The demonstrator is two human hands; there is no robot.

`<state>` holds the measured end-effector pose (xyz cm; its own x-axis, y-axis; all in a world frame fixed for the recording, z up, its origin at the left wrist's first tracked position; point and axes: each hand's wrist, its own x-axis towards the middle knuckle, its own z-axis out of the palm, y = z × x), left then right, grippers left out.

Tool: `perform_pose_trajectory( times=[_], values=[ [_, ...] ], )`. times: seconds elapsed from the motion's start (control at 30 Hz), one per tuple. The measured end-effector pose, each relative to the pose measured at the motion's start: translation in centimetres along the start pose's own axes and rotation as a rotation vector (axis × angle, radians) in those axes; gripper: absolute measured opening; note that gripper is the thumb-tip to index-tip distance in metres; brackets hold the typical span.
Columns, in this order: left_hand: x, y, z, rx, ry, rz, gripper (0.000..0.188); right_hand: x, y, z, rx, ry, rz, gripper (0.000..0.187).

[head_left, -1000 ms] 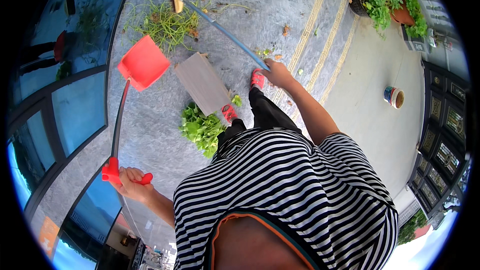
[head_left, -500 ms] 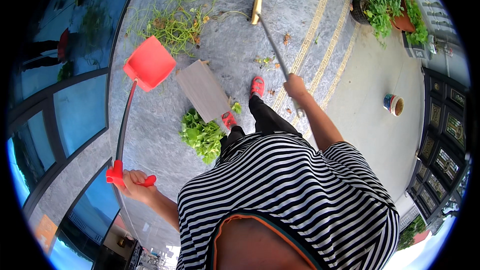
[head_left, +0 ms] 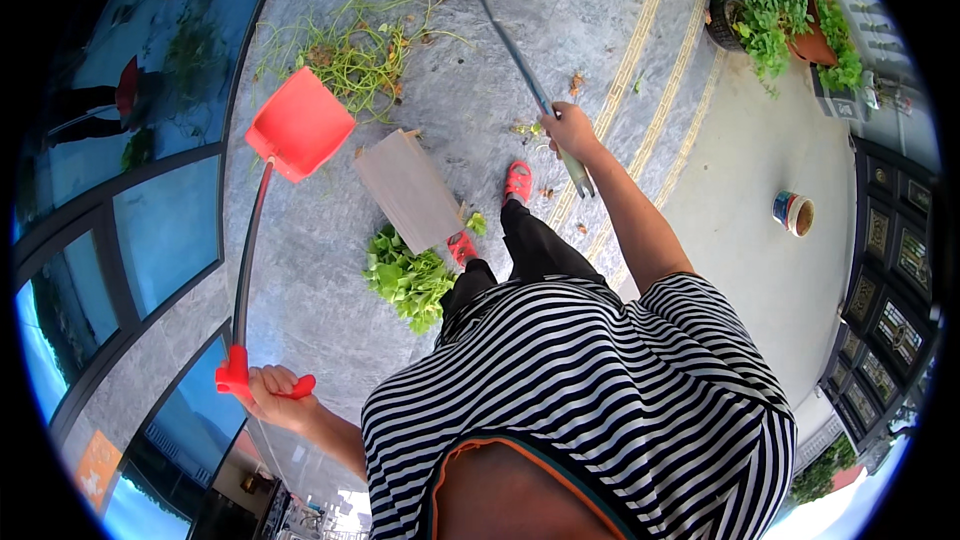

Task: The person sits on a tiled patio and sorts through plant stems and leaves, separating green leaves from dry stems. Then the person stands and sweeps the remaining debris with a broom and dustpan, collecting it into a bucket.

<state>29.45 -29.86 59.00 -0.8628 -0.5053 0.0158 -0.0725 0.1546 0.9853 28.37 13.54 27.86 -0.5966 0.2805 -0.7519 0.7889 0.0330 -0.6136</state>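
Note:
My left hand [head_left: 272, 395] is closed round the red grip of a long-handled dustpan [head_left: 302, 122]. Its red pan is held out ahead on the left, above the grey tiles. My right hand [head_left: 570, 130] grips the shaft of a broom [head_left: 512, 45], whose pale yellow head lies at the far side, beside a brown pot only partly in view. Between the dustpan and the broom, a tangle of green vine stems with dry leaves [head_left: 385, 52] is spread on the floor.
A low grey wooden stool or board [head_left: 408, 190] stands ahead of my left foot, with leafy greens [head_left: 405, 285] beside it. Glass doors [head_left: 165, 225] line the left. Potted plants [head_left: 765, 30] and a bucket [head_left: 793, 213] are on the right. Fallen leaves [head_left: 576, 83] dot the tiles.
My right hand has moved forward and left, carrying the broom; its head went farther away to the left, toward the brown pot. The dustpan in my left hand has hardly moved.

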Motion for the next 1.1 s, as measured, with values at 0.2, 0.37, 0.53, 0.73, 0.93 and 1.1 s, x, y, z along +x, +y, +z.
perform_pose_trajectory(
  times=[0.2,0.37,0.53,0.73,0.93,1.1],
  values=[
    [-0.8,0.5,1.9,0.01,0.098,-0.028,0.044,8.8,-4.8,-4.8,0.056,0.029,-0.021,0.026],
    [-0.8,0.1,2.8,0.08,0.058,-0.044,0.043,14.7,-7.6,-8.4,0.295,-0.027,0.039,0.025],
    [0.2,-0.2,3.6,0.097,0.004,-0.049,0.038,18.1,0.4,-8.4,-0.37,-0.023,0.225,0.025],
    [1.3,-0.1,3.4,0.065,-0.032,-0.026,0.043,1.2,24.8,-6.1,-0.639,0.197,0.076,0.039],
    [3.0,-0.9,3.4,0.04,-0.069,0.025,0.044,-24.0,29.6,-4.6,-0.524,0.086,0.52,0.039],
    [4.0,-1.3,2.3,-0.043,-0.133,0.03,0.034,-34.4,32.3,-2.7,-0.595,0.075,0.566,0.039]
  ],
)
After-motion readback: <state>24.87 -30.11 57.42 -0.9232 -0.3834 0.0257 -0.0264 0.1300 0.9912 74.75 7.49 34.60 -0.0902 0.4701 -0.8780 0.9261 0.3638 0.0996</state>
